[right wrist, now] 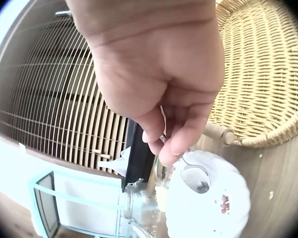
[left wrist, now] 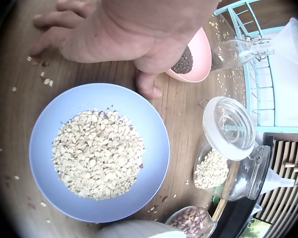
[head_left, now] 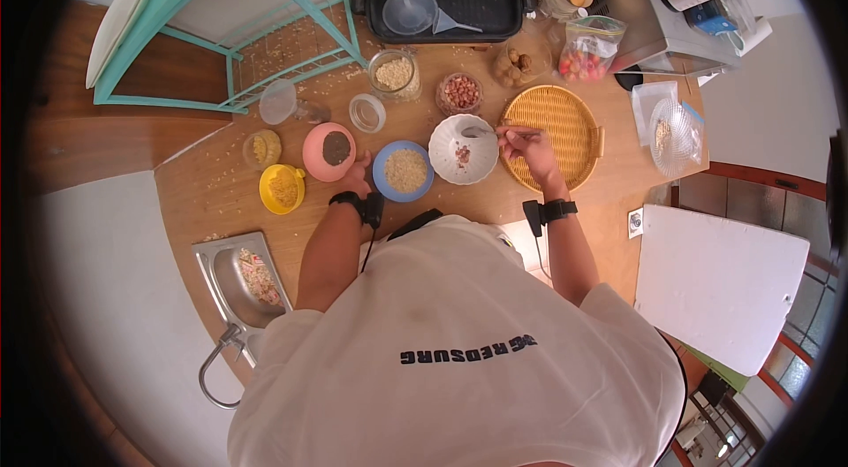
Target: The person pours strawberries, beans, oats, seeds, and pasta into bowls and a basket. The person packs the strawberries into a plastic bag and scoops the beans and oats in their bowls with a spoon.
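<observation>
My right hand (head_left: 527, 152) pinches the handle of a metal spoon (right wrist: 195, 178), whose bowl hangs over the white fluted bowl (head_left: 449, 168). A few reddish bits (right wrist: 224, 203) lie at the bottom of that bowl. My left hand (left wrist: 124, 34) rests on the wooden table with fingers spread, between a blue bowl (left wrist: 42, 148) and a pink bowl (head_left: 316, 165). Pale flakes (left wrist: 97, 153) fill the middle of the blue bowl. Dark seeds (head_left: 336, 148) sit in the pink one.
Right of the white bowl lies a woven basket (head_left: 552, 136). Behind stand a jar of peanuts (head_left: 459, 94), a jar of flakes (head_left: 395, 75) and a black griddle (head_left: 486, 3). A yellow bowl (head_left: 265, 193) stands at the left, near a sink (head_left: 216, 259). Crumbs dot the table.
</observation>
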### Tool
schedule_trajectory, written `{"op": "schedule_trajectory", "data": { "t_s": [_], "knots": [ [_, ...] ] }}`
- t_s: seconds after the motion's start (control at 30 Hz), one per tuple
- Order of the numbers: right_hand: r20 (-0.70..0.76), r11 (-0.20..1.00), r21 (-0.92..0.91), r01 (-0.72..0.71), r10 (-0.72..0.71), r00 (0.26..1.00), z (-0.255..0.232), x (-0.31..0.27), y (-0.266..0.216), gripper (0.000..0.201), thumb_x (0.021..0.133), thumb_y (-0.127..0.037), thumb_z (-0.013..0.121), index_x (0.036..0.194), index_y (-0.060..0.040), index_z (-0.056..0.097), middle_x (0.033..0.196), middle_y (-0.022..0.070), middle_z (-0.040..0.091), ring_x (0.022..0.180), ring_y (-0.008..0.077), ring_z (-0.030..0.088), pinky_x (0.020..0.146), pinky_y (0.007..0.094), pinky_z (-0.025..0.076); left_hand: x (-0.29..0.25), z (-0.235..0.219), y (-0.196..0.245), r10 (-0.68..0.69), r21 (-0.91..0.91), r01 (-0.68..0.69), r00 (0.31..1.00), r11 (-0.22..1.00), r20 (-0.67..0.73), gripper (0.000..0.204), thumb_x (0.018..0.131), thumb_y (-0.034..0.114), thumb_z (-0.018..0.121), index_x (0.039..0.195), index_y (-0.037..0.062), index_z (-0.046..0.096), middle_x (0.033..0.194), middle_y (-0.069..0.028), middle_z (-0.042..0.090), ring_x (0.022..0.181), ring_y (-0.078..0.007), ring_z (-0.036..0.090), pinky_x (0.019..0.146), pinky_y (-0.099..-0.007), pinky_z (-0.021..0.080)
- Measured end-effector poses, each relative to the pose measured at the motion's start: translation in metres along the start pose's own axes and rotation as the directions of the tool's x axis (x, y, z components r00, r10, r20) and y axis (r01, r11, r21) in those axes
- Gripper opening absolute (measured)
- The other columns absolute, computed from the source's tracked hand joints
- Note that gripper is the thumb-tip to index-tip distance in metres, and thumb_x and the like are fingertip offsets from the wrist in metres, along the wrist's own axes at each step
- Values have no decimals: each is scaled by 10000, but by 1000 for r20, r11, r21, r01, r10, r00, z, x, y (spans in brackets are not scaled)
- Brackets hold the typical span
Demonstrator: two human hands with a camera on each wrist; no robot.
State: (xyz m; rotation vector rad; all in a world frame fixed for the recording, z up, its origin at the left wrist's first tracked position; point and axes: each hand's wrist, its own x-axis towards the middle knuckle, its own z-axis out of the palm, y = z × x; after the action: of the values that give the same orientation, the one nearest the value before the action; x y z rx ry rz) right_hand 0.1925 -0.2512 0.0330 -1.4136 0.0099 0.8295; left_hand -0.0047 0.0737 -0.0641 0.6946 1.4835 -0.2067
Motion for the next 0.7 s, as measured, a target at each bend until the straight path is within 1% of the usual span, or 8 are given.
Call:
{"op": "schedule_trajectory", "data": {
  "t_s": [0.07, 0.13, 0.2, 0.33, 0.47, 0.53, 0.63, 0.7],
  "knots": [
    [38, 971, -235, -44, 54, 998, -1, -4, 4, 212, 919, -118, 574, 1036, 23, 682, 812, 54, 676, 656, 109, 611, 584, 229, 485, -27, 10, 7, 7, -37, -6, 999, 999, 35, 892, 797, 456, 724, 1482, 213, 206, 1553, -106, 188, 1314, -470, 226, 890, -707, 313],
    [70, 961, -271, -59, 81, 994, -2, -9, 8, 226, 934, -126, 556, 1049, 30, 671, 830, 70, 679, 654, 113, 610, 580, 229, 485, -67, 25, 17, -8, -42, 2, 990, 999, -137, 592, 864, 344, 688, 1351, 123, 432, 1427, -133, 412, 1188, -295, 466, 904, -513, 446],
    [109, 948, -310, -74, 113, 988, -4, -8, 14, 240, 948, -135, 538, 1062, 37, 661, 848, 86, 683, 653, 118, 608, 576, 230, 486, -63, 23, 15, -2, -66, -5, 995, 998, -99, 585, 864, 349, 686, 1345, 125, 439, 1422, -136, 420, 1178, -299, 474, 898, -521, 448],
    [195, 970, -183, -158, 193, 962, -11, -6, 24, 237, 948, -134, 535, 1048, 41, 659, 827, 92, 677, 648, 124, 608, 563, 228, 486, -69, 25, 15, 17, -114, -25, 997, 993, -76, 554, 867, 363, 679, 1326, 137, 465, 1399, -144, 448, 1145, -308, 503, 875, -559, 448],
    [171, 964, -125, -234, 253, 952, -11, -6, 19, 251, 939, -145, 516, 1013, 44, 663, 792, 96, 676, 634, 135, 608, 584, 245, 491, -58, 23, 15, 27, -39, -31, 994, 999, -102, 617, 861, 380, 680, 1373, 160, 415, 1443, -136, 397, 1217, -331, 444, 894, -598, 420],
    [180, 961, -113, -252, 269, 946, -14, -3, 19, 265, 955, -160, 503, 1020, 47, 654, 795, 96, 668, 628, 134, 602, 574, 240, 486, -38, 16, 12, -71, -36, 67, 990, 997, -119, 719, 845, 395, 692, 1431, 189, 330, 1502, -124, 306, 1296, -367, 346, 918, -627, 386],
    [179, 953, -95, -288, 301, 937, -13, -3, 18, 281, 972, -177, 486, 1026, 48, 644, 799, 95, 659, 623, 131, 594, 568, 234, 482, -36, 15, 11, -39, -12, 37, 993, 999, -109, 800, 833, 406, 701, 1468, 215, 253, 1541, -116, 218, 1339, -396, 265, 940, -638, 360],
    [165, 949, -88, -304, 315, 935, -12, -3, 17, 283, 974, -180, 480, 1024, 46, 643, 800, 95, 657, 623, 130, 593, 570, 234, 482, -40, 16, 13, -65, -17, 63, 990, 998, -127, 798, 831, 405, 703, 1466, 218, 258, 1540, -118, 220, 1337, -395, 268, 938, -641, 359]
  ]
}}
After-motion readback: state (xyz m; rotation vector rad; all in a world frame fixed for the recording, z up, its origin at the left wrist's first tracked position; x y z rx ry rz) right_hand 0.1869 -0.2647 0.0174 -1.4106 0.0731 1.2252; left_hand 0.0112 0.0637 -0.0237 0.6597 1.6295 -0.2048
